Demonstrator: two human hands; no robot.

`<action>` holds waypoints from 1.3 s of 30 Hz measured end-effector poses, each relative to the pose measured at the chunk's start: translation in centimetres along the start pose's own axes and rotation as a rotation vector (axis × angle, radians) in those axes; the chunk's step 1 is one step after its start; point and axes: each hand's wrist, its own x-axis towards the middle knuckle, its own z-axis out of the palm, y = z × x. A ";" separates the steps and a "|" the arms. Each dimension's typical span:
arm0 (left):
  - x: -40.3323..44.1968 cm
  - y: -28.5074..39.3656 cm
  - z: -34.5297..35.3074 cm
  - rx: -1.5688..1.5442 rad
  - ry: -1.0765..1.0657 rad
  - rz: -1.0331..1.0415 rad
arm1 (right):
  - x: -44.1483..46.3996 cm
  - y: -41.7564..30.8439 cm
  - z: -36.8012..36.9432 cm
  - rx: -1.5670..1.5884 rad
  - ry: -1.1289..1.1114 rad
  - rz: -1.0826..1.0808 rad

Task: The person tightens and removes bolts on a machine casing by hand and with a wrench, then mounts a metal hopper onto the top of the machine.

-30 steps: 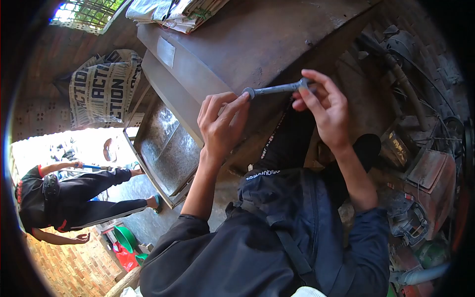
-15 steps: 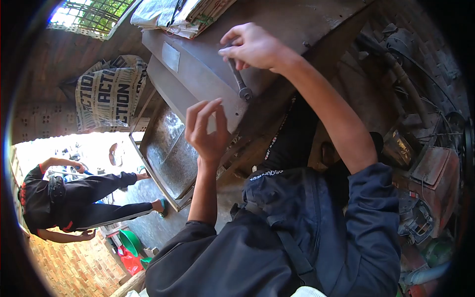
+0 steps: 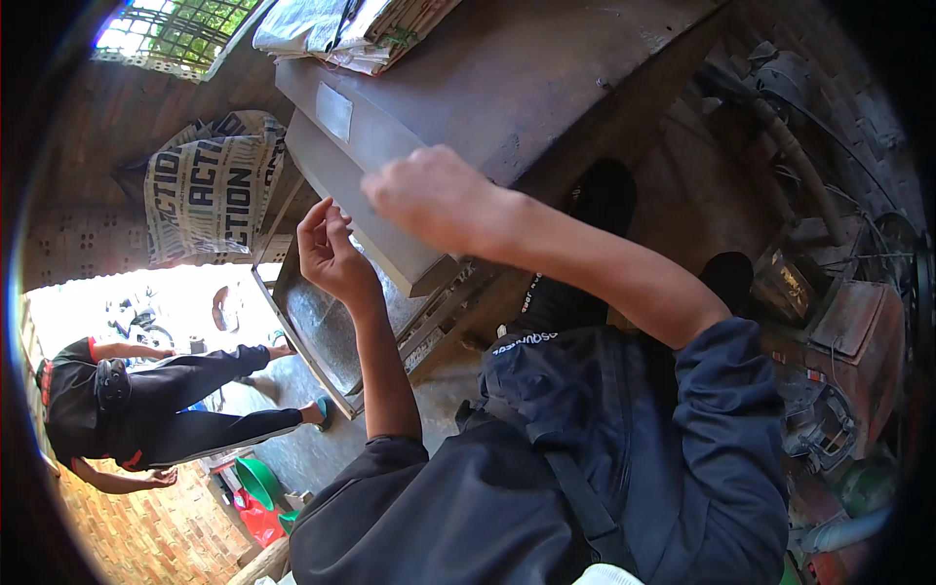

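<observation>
My right hand [image 3: 424, 200] is closed and smeared by motion, above the edge of a grey metal casing [image 3: 375, 136]. The wrench it held a moment ago is hidden from view now. Close to its left, my left hand [image 3: 336, 253] is raised with fingers bent and their tips drawn together near the thumb. Whatever they pinch, if anything, is too small to make out. Below the left hand lies a metal tray [image 3: 317, 312] with a worn, shiny floor and a raised frame.
Folded sacks [image 3: 341, 34] lie on the metal top. A printed sack [image 3: 214, 185] hangs on the brick wall. Another person [image 3: 146, 390] stands at the left by a green basin [image 3: 256, 483]. Reddish machinery [image 3: 853, 336] and pipes crowd the right side.
My right hand has swung down and left, and its wrench has gone out of sight. My left hand has shifted left, its fingers drawing together. The other person's arm has lowered.
</observation>
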 end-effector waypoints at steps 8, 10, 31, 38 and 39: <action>-0.3 -1.1 -0.7 -0.016 -0.056 -0.081 | -9.3 -2.4 1.2 -0.213 0.272 -0.265; -0.5 -1.1 -0.2 -0.021 -0.077 -0.078 | -11.4 -2.1 0.6 -0.178 0.301 -0.252; -2.5 3.1 4.9 0.101 -0.648 0.301 | -15.2 7.6 -4.9 1.302 0.236 0.341; -2.4 4.1 5.0 0.192 -0.768 0.359 | -14.5 8.8 -4.1 1.242 0.420 0.442; -2.3 4.1 5.1 0.193 -0.768 0.360 | -14.7 8.7 -4.0 1.242 0.420 0.441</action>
